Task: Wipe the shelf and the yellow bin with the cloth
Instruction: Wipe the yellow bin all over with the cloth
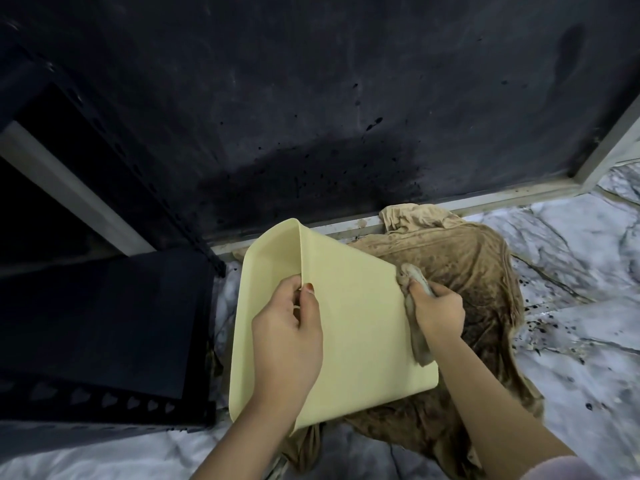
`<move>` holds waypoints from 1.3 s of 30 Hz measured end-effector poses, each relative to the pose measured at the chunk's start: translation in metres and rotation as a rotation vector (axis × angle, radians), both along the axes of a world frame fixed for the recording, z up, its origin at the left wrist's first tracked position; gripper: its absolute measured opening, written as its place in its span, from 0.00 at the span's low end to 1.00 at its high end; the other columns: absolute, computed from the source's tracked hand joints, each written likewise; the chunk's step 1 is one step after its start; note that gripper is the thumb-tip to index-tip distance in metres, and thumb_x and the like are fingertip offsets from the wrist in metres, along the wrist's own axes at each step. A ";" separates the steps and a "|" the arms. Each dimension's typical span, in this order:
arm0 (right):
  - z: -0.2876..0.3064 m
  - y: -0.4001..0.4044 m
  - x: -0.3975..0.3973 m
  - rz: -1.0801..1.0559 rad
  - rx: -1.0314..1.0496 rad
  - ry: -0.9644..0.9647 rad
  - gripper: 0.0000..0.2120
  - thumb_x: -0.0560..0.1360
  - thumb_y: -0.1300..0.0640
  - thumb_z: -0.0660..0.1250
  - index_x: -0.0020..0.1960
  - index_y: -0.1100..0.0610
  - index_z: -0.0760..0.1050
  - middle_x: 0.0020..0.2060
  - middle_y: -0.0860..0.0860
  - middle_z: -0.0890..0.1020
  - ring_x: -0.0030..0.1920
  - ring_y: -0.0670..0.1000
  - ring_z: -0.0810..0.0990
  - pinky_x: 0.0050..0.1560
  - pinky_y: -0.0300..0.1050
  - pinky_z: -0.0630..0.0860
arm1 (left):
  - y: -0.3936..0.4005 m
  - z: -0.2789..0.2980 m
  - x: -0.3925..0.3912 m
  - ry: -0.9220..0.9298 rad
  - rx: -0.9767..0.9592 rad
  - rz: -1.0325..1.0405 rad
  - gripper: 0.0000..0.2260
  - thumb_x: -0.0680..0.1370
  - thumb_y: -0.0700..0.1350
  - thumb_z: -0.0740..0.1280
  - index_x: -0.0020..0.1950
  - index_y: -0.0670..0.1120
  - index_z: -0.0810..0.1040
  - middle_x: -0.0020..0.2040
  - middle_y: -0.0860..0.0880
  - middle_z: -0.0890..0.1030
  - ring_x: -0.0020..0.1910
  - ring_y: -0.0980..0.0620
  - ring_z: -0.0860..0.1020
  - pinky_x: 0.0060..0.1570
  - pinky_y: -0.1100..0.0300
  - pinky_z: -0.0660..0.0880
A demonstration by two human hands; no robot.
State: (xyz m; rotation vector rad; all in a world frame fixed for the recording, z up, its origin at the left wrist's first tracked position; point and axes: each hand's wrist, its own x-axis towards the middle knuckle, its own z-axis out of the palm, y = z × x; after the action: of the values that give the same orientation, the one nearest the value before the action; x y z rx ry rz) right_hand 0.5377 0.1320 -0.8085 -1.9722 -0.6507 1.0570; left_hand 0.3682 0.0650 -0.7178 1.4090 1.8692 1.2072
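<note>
The pale yellow bin [360,327] is held tilted over the floor, one broad outer side facing me. My left hand [287,327] grips an upper corner ridge of the bin, thumb on the facing side. My right hand [438,310] is closed on a small grey-beige cloth [417,344] and presses it against the bin's right edge; part of the cloth hangs below the hand. The dark shelf [104,317] stands at the left, its flat black board beside the bin.
A large brown stained fabric [478,268] lies crumpled on the marble floor [588,341] under and right of the bin. A dark wall [311,98] with a pale metal frame [485,199] runs behind. Black specks dot the floor at the right.
</note>
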 end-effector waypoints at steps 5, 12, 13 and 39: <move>-0.009 -0.020 0.008 -0.094 -0.022 0.040 0.18 0.74 0.51 0.66 0.61 0.58 0.77 0.45 0.56 0.80 0.46 0.57 0.76 0.47 0.48 0.72 | 0.000 -0.001 0.003 0.007 0.001 0.005 0.08 0.78 0.44 0.59 0.47 0.51 0.77 0.26 0.51 0.74 0.22 0.57 0.66 0.24 0.63 0.62; 0.001 -0.049 -0.020 -0.205 0.014 0.013 0.19 0.72 0.47 0.66 0.61 0.52 0.77 0.53 0.59 0.82 0.54 0.62 0.78 0.53 0.51 0.73 | 0.000 -0.002 0.008 0.009 -0.004 -0.003 0.07 0.78 0.45 0.59 0.46 0.50 0.77 0.22 0.57 0.71 0.20 0.56 0.64 0.24 0.62 0.60; 0.006 -0.052 -0.027 -0.197 0.039 0.012 0.19 0.72 0.48 0.66 0.61 0.51 0.77 0.54 0.58 0.82 0.53 0.60 0.78 0.51 0.49 0.72 | 0.000 -0.002 0.008 0.008 -0.006 -0.001 0.07 0.78 0.45 0.59 0.47 0.50 0.77 0.23 0.57 0.71 0.20 0.56 0.65 0.24 0.62 0.60; 0.075 -0.043 -0.092 0.144 0.408 -0.081 0.18 0.74 0.48 0.65 0.61 0.53 0.76 0.52 0.47 0.82 0.53 0.52 0.78 0.55 0.50 0.75 | 0.006 0.016 0.000 -0.052 0.052 -0.025 0.09 0.79 0.45 0.59 0.43 0.56 0.75 0.24 0.54 0.71 0.23 0.57 0.66 0.26 0.67 0.64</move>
State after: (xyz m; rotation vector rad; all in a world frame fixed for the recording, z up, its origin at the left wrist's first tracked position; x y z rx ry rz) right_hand 0.4455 0.0886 -0.7336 -1.6371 -0.9810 0.8501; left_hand 0.3682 0.0710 -0.7023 1.4110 1.7918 1.2762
